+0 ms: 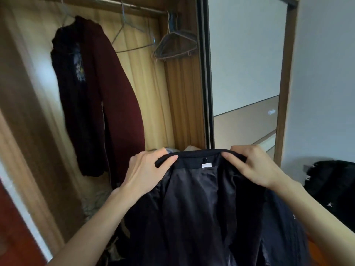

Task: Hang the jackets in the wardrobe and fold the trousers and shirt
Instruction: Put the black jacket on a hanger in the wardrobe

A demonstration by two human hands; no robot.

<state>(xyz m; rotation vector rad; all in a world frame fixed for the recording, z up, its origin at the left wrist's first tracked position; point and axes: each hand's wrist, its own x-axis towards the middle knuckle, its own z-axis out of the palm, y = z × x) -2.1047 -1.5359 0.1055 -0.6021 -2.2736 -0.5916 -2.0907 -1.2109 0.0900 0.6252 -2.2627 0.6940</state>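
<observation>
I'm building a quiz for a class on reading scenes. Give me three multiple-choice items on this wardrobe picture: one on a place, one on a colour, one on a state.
1. Where does the maroon jacket hang?
A. left part of the rail
B. on the sliding door
C. over a chair

2. What colour is the jacket held in both hands?
A. white
B. black
C. yellow

3. How is the black jacket held?
A. one hand at a sleeve
B. lying loose on the floor
C. both hands at the collar

Key: 1 A, it hangs from the rail left of the bare hangers. 2 B, cloth and lining are dark. 3 C, left hand and right hand pinch the collar.
</observation>
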